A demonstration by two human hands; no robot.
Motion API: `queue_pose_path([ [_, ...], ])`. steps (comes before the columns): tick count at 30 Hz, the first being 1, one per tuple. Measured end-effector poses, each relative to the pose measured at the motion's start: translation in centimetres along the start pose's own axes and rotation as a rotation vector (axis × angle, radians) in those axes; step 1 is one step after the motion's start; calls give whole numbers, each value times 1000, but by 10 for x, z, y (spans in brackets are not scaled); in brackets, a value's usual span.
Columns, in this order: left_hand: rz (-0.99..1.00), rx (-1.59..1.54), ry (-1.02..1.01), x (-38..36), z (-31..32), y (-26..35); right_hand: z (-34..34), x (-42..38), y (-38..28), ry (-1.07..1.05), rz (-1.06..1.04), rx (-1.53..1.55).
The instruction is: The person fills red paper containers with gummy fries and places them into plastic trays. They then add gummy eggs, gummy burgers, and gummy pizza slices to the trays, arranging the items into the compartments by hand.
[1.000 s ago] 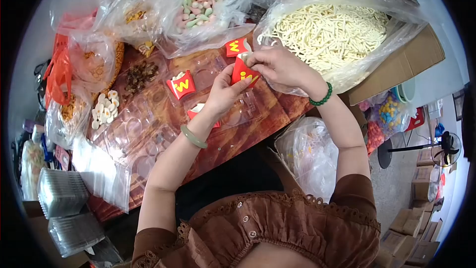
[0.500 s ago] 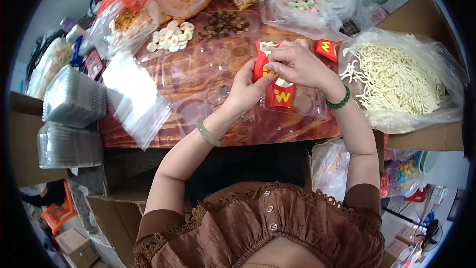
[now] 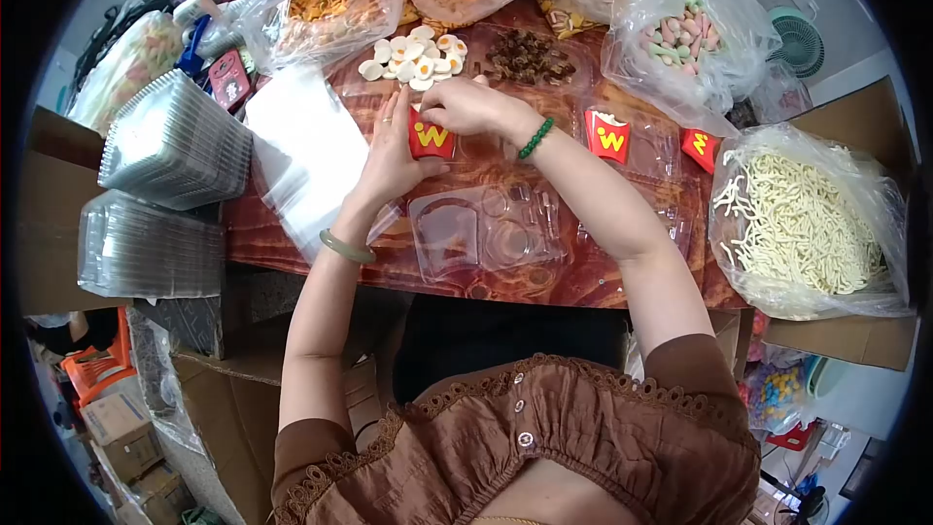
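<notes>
A red carton with a yellow letter [image 3: 431, 139] stands between my hands, left of the table's middle. My left hand [image 3: 394, 156] is against its left side, fingers stretched out and thumb below it. My right hand [image 3: 471, 107] reaches over its top with bent fingers; the fingertips are partly hidden. A second red carton [image 3: 607, 136] with pale pieces in it lies to the right, and a third [image 3: 700, 148] is at the right edge. White and orange egg-like candies [image 3: 416, 56] lie just beyond my hands, beside brown pieces [image 3: 530, 58].
Clear trays [image 3: 486, 233] lie on the table [image 3: 603, 282]. Stacked containers [image 3: 175, 141] and plastic sheets [image 3: 301, 151] are at left. Bags of snacks [image 3: 330, 5] and pastel candies [image 3: 685, 34] line the back. A bag of pale sticks [image 3: 802, 224] sits in a box at right.
The view has shifted left. Both hands have moved from the cartons on the right to a carton farther left, near the egg-like candies. My left fingers have straightened.
</notes>
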State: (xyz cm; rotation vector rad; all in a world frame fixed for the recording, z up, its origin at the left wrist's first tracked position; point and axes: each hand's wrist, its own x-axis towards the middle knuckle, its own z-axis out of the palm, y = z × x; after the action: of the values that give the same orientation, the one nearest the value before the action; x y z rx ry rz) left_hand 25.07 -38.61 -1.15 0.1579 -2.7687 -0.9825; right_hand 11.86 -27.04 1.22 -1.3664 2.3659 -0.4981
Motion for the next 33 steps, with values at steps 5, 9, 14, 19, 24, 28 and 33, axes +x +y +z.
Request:
queue_pose_path([
  [5,8,-34,-11,0,4,2,0,-12,-4,298,-151,-163],
  [9,141,-37,62,3,0,12,-45,-81,9,482,-116,1],
  [14,308,-143,82,32,-1,68,-78,-227,105,899,298,200],
  [19,541,-261,-97,71,32,165,-58,-343,226,897,769,33],
  [24,787,-377,-297,115,147,231,-43,-352,242,779,770,69],
  [28,889,-260,-351,138,225,273,-40,-351,240,817,656,-9],
  [33,993,-76,-349,166,284,297,-41,-348,240,716,656,34],
])
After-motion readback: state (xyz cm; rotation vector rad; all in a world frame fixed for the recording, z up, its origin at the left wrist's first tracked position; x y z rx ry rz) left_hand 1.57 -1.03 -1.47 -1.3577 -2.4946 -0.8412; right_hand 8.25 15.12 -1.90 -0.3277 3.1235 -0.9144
